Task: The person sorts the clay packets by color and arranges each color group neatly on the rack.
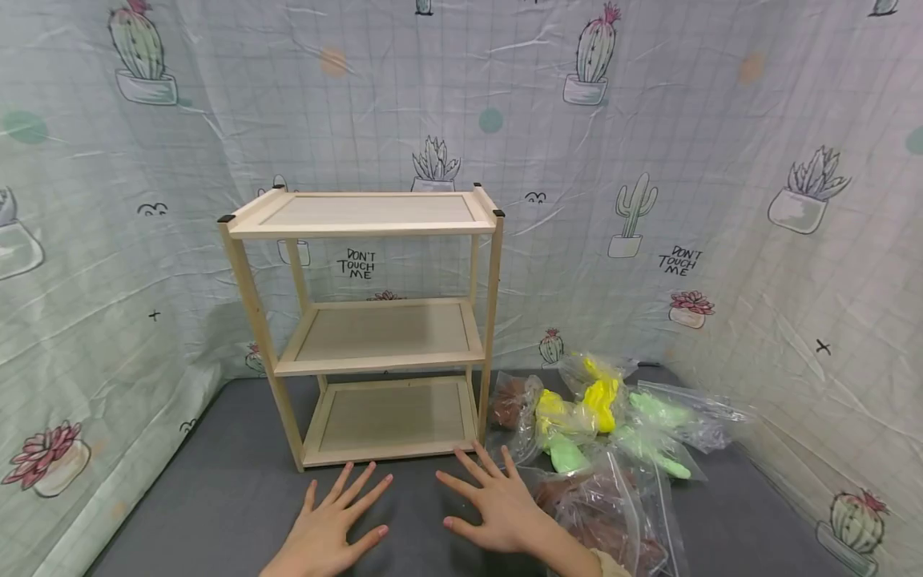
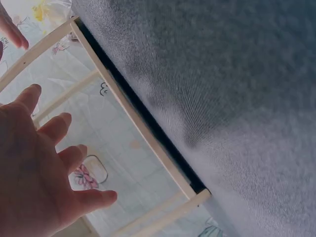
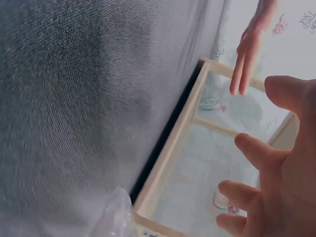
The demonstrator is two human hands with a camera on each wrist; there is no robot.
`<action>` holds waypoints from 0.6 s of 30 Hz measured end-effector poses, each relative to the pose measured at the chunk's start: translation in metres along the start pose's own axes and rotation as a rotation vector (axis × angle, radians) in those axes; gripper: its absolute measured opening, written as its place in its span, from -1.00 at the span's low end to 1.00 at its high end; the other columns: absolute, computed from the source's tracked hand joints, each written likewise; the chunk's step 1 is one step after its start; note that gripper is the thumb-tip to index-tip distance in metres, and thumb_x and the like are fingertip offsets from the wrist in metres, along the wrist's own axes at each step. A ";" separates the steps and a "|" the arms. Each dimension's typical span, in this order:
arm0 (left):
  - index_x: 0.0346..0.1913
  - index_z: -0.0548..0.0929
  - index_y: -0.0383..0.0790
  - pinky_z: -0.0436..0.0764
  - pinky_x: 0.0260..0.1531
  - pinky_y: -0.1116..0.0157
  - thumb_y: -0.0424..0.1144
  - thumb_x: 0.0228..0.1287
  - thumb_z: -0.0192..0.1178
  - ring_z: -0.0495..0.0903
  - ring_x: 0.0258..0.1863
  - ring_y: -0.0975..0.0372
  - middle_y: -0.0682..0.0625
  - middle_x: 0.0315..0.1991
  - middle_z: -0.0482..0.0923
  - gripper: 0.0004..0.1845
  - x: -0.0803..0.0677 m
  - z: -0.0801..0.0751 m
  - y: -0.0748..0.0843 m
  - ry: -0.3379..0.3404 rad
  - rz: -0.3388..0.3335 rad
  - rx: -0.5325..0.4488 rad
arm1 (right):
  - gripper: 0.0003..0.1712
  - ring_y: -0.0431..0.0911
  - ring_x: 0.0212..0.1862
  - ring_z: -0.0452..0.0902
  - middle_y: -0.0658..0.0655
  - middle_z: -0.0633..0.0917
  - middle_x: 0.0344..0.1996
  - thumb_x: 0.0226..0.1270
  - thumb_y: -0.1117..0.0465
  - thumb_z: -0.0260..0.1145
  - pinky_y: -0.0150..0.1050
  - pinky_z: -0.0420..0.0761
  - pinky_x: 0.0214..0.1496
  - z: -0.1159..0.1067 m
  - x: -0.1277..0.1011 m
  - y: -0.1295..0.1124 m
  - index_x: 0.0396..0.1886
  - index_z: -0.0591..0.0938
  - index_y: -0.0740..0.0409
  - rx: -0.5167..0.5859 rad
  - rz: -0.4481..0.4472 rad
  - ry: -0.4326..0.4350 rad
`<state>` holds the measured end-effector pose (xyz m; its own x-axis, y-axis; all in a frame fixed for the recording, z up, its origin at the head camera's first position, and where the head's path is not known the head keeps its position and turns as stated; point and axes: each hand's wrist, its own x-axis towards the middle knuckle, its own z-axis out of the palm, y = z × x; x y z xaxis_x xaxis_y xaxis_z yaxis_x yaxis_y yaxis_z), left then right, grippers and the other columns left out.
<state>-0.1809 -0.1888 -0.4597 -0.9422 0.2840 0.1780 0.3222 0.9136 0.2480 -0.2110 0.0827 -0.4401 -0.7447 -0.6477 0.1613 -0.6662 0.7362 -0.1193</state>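
Three-tier wooden shelf [image 1: 389, 335] stands upright on the dark grey tabletop [image 1: 216, 489], before a cactus-print curtain [image 1: 541, 160]. The left hand [image 1: 326, 525] and right hand [image 1: 497, 506] are apart in front of its bottom tier, all fingers straightened and spread. Clear plastic bags [image 1: 602, 405] with yellow, light green and brown contents lie to its right, nearest the right hand.
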 end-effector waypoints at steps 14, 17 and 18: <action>0.26 0.20 0.40 0.12 0.00 -0.30 0.23 0.12 0.04 0.23 0.28 -0.01 0.07 0.28 0.27 -0.40 -0.005 -0.016 -0.002 0.083 0.044 -0.026 | -0.40 0.09 0.39 -0.03 0.01 0.18 0.35 0.23 -0.39 -0.23 0.32 -0.14 0.22 -0.042 -0.036 0.014 0.28 0.14 -0.48 0.075 0.013 -0.051; 0.25 0.22 0.39 0.16 -0.02 -0.28 0.20 0.12 0.08 0.27 0.26 0.01 0.07 0.26 0.29 -0.41 -0.007 -0.017 -0.002 0.114 0.063 -0.031 | -0.41 0.08 0.39 -0.03 0.01 0.20 0.34 0.24 -0.37 -0.21 0.31 -0.13 0.23 -0.048 -0.042 0.020 0.28 0.15 -0.47 0.070 0.013 -0.027; 0.24 0.23 0.39 0.18 -0.02 -0.27 0.19 0.11 0.09 0.28 0.25 0.02 0.08 0.26 0.30 -0.41 -0.007 -0.018 -0.002 0.128 0.072 -0.028 | -0.41 0.08 0.39 -0.03 0.01 0.20 0.34 0.24 -0.37 -0.20 0.30 -0.14 0.23 -0.050 -0.044 0.022 0.28 0.15 -0.47 0.067 0.013 -0.017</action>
<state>-0.1737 -0.1982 -0.4445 -0.8978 0.3072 0.3155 0.3923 0.8834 0.2564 -0.1909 0.1368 -0.4009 -0.7538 -0.6415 0.1422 -0.6569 0.7304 -0.1872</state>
